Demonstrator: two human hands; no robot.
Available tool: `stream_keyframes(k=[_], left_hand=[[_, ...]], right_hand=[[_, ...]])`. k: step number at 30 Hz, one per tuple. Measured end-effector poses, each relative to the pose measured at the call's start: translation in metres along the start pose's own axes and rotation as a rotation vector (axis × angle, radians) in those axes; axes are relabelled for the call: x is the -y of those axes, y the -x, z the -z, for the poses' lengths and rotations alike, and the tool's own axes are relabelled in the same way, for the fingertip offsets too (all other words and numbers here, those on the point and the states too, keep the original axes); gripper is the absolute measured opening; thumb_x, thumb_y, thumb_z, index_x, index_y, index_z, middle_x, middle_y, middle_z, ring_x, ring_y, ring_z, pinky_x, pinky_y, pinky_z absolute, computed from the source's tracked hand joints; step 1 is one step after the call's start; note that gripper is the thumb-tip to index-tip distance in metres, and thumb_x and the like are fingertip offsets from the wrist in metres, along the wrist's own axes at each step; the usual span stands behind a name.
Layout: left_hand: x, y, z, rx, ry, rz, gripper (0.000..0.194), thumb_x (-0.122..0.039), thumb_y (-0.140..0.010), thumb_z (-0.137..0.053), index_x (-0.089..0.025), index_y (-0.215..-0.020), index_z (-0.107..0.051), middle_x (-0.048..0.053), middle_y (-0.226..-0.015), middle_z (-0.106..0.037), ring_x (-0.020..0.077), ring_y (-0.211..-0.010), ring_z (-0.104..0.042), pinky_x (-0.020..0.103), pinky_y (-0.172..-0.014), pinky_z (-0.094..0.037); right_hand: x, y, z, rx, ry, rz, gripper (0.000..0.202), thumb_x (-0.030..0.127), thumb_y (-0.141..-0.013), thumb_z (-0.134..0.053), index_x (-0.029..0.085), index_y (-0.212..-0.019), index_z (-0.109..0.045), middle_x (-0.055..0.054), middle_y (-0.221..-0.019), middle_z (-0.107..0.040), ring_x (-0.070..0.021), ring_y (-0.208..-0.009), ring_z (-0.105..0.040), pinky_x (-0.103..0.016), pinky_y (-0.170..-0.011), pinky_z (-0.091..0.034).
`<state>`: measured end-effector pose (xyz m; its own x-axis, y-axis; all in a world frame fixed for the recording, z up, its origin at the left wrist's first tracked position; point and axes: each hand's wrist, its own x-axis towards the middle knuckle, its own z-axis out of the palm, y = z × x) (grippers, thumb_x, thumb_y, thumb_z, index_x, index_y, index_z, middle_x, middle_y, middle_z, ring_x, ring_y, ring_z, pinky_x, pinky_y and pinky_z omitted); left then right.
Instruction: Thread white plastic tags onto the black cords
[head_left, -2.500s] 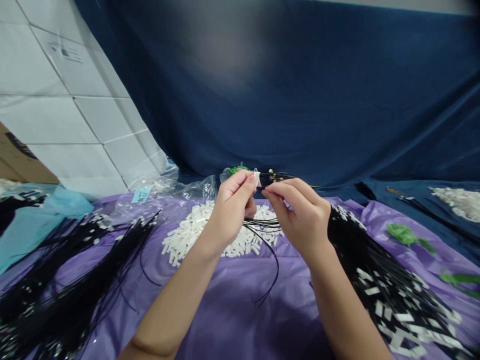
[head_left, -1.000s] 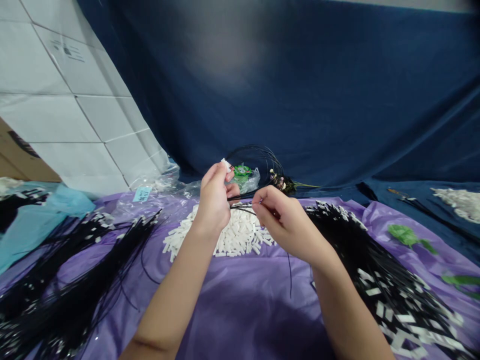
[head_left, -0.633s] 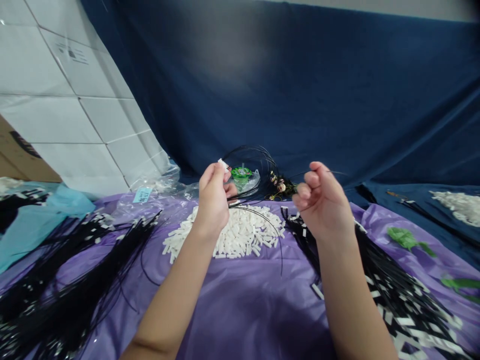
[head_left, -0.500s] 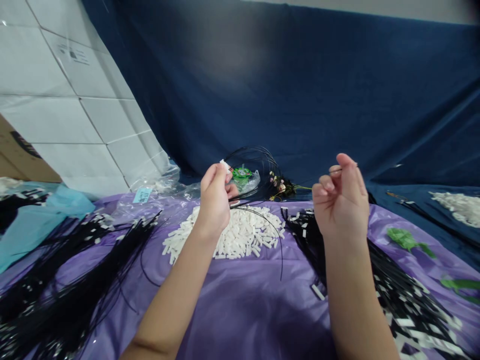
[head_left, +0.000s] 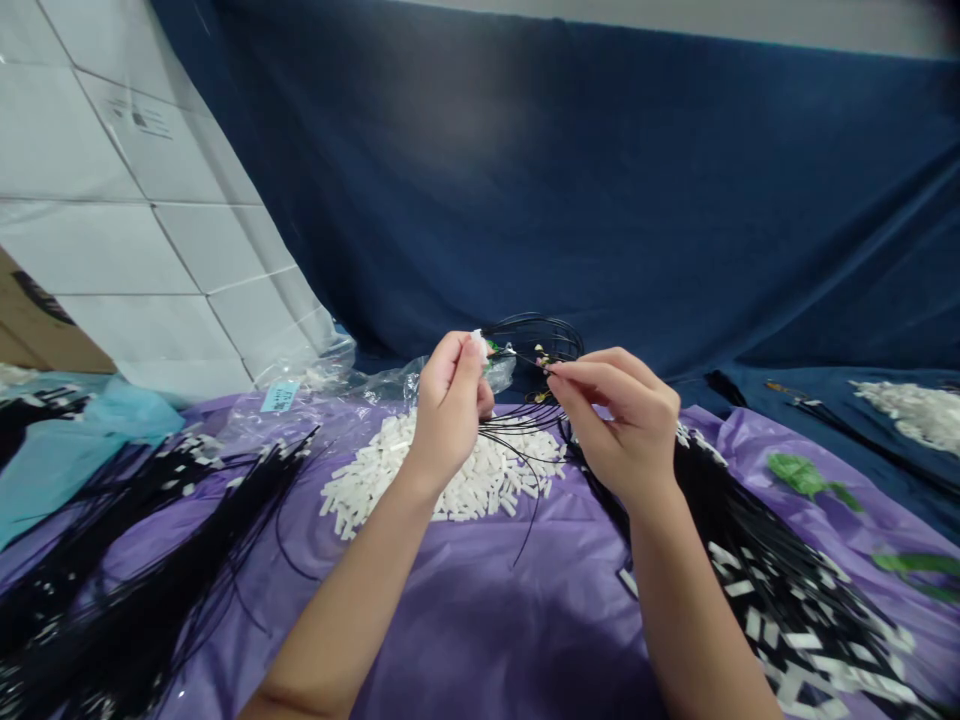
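Observation:
My left hand point(head_left: 452, 405) pinches small white pieces point(head_left: 478, 345) together with several thin black cords point(head_left: 536, 322), which loop out to the right. My right hand point(head_left: 626, 420) is closed, thumb against fingertips, on a thin dark strand that reaches toward the left hand's fingers. Beneath my hands a pile of small white tubes point(head_left: 480, 480) lies on the purple sheet point(head_left: 480, 610). One loose cord end hangs down in front of the pile.
Black cord bundles with white tips lie at the left point(head_left: 172, 570) and right point(head_left: 750, 520). A clear plastic bag point(head_left: 330, 390) sits behind. Green strips point(head_left: 806, 475) and another white pile point(head_left: 911, 410) are at the right. Blue cloth point(head_left: 562, 200) hangs behind.
My right hand has moved left and turned palm down, close to my left hand. My left hand has shifted slightly right, with the looped cords.

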<state>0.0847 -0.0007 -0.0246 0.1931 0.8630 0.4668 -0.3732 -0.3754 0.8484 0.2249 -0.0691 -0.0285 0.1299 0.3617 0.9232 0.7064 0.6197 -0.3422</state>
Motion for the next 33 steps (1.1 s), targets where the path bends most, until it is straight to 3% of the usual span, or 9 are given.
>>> stream_keyframes(k=[8,24,33], left_hand=[[-0.002,0.006,-0.004,0.035,-0.062,-0.029,0.026,-0.045,-0.092,-0.053,-0.021,-0.081,-0.052,-0.006,-0.053,-0.035,0.0051,-0.040,-0.032,0.018,-0.040,-0.025],[-0.004,0.010,-0.003,0.080,-0.215,-0.068,0.022,-0.040,-0.095,-0.049,-0.021,-0.085,-0.055,-0.006,-0.052,-0.037,0.0058,-0.043,-0.036,0.019,-0.044,-0.029],[0.001,0.009,-0.007,0.176,-0.035,0.029,0.027,-0.045,-0.092,-0.053,-0.020,-0.082,-0.052,-0.008,-0.052,-0.032,0.0038,-0.039,-0.030,0.017,-0.038,-0.022]], right_hand=[[0.002,-0.001,0.004,0.046,0.154,0.052,0.010,0.015,-0.087,-0.060,0.018,-0.084,-0.070,-0.003,-0.078,-0.061,-0.0086,-0.057,-0.051,-0.024,-0.050,-0.043],[0.007,-0.001,0.006,0.060,0.229,0.133,0.009,0.011,-0.087,-0.059,0.017,-0.084,-0.066,-0.004,-0.081,-0.060,-0.0092,-0.063,-0.052,-0.023,-0.057,-0.047],[0.001,0.004,-0.006,0.058,0.314,0.267,0.011,0.009,-0.089,-0.059,0.018,-0.090,-0.064,-0.003,-0.089,-0.064,-0.0094,-0.076,-0.062,-0.019,-0.069,-0.051]])
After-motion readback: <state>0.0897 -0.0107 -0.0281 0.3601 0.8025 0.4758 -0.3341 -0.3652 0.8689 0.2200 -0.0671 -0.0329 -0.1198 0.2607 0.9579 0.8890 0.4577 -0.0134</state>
